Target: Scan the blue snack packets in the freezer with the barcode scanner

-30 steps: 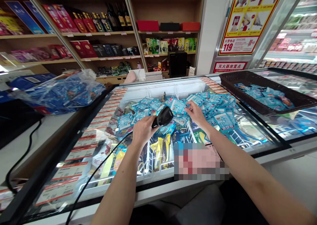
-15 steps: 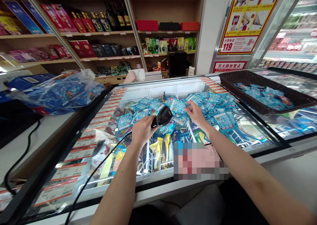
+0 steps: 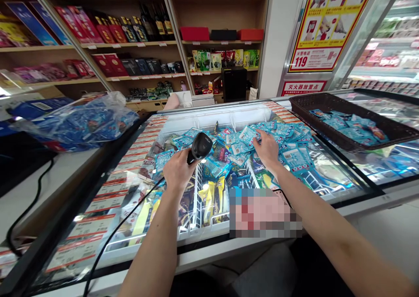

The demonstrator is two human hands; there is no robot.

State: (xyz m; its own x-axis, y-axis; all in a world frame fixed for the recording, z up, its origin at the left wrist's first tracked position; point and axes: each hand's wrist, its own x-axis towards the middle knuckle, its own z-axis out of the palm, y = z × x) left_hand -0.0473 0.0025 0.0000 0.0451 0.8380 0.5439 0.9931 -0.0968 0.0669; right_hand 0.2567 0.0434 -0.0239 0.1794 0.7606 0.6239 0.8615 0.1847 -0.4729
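A black corded barcode scanner (image 3: pixel 201 146) is gripped in my left hand (image 3: pixel 179 169), its head tilted over the left part of the freezer's goods. My right hand (image 3: pixel 267 150) has its thumb and fingers closed on the right edge of a small blue packet (image 3: pixel 248 134). Many similar blue packets (image 3: pixel 297 158) lie in a loose heap around and beneath that hand. Below the heap, yellow-wrapped items (image 3: pixel 212 199) stand in a white wire basket (image 3: pixel 197 196) inside the freezer.
A brown basket (image 3: pixel 347 141) with more blue packets rests on the freezer at right. At left lies a clear plastic bag (image 3: pixel 88 118) of blue packs. The scanner's cable (image 3: pixel 122 227) trails across the glass. A blurred-out patch (image 3: pixel 265 212) covers something at the front edge.
My left hand has drawn the scanner leftward and slightly up, away from the packets. My right hand has shifted a little to the right, the blue packet at its fingertips.
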